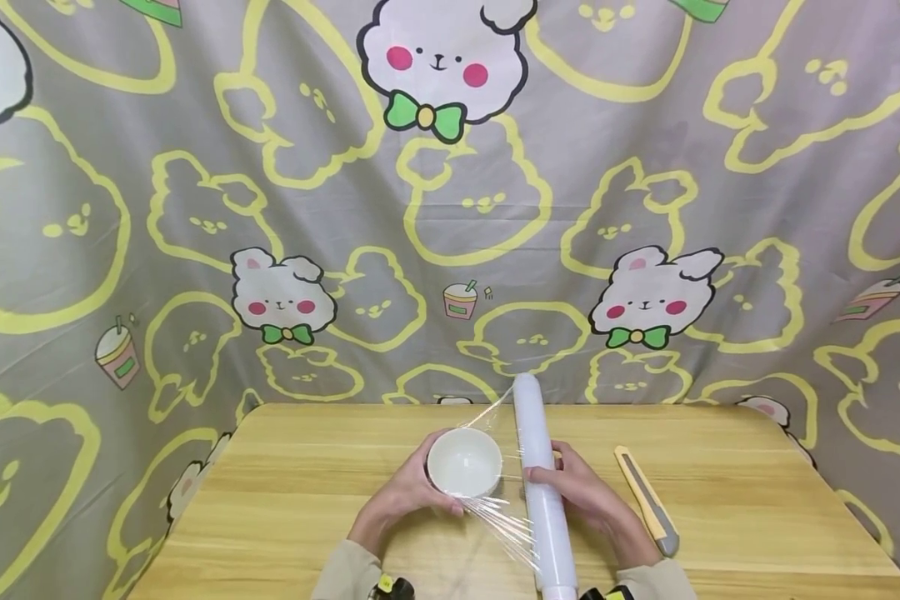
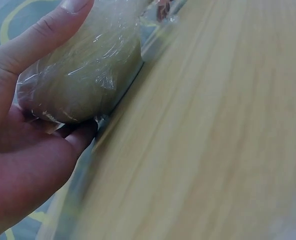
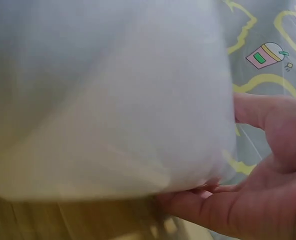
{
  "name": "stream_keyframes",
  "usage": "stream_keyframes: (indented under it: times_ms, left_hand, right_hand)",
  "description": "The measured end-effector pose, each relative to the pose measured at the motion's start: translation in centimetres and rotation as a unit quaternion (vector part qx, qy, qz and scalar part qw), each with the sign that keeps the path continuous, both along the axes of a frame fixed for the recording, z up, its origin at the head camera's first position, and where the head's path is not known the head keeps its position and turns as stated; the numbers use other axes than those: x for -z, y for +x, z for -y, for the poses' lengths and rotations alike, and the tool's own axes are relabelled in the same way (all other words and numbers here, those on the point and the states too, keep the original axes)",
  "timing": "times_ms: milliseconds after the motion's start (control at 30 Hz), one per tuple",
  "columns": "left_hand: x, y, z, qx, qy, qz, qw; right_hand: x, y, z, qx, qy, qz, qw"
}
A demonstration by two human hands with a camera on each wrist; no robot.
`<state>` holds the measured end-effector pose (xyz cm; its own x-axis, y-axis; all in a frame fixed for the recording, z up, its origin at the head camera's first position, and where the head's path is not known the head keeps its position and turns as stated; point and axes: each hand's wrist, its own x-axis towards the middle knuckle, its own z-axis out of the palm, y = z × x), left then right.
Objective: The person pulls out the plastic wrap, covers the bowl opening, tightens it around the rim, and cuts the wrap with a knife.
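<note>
A small white bowl is gripped by my left hand, thumb on the near side and fingers round the far left. Clear plastic wrap covers the bowl's outside in the left wrist view, where the bowl looks wrinkled with film. Stretched strands of cling film run from the bowl to a long white roll of cling film. My right hand holds that roll near its middle, thumb on top. Up close in the right wrist view the roll fills most of the frame, the fingers beneath its edge.
A yellow and grey utility knife lies on the wooden table, right of my right hand. A grey curtain with cartoon animals hangs behind the table and along both sides.
</note>
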<state>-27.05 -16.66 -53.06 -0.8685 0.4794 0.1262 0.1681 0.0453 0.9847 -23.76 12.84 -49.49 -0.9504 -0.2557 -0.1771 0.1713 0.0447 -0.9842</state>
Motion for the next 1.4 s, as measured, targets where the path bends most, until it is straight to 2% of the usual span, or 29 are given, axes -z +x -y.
stream_keyframes:
  times_ms: [300, 400, 733, 967, 1133, 1300, 1400]
  left_hand:
    - [-0.3, -0.3, 0.6, 0.035, 0.0, -0.006, 0.9994]
    - [-0.4, -0.4, 0.8, 0.04, 0.004, -0.002, 0.9992]
    - [-0.5, -0.5, 0.7, 0.024, -0.012, -0.012, 0.9996]
    - [-0.3, -0.5, 1.0, 0.041, -0.008, -0.019, 0.9989]
    - [-0.1, -0.5, 1.3, 0.048, -0.008, -0.019, 0.9986]
    - [0.2, -0.6, 1.7, 0.044, -0.008, -0.009, 0.9989]
    - [0.3, -0.5, 1.8, 0.053, 0.002, -0.007, 0.9986]
  right_hand:
    - [-0.4, -0.3, -0.8, -0.022, -0.086, 0.064, 0.994]
    - [-0.7, -0.3, -1.2, -0.021, -0.085, 0.066, 0.994]
    - [-1.3, -0.5, -2.5, -0.045, -0.035, 0.042, 0.9975]
    - [-1.1, -0.3, -2.8, -0.049, -0.022, 0.048, 0.9974]
    - [-0.8, -0.3, -3.0, -0.055, -0.038, 0.045, 0.9967]
    - [-0.7, -0.3, -3.2, -0.085, -0.086, 0.057, 0.991]
    - [-0.8, -0.1, -3.5, -0.081, -0.091, 0.064, 0.9905]
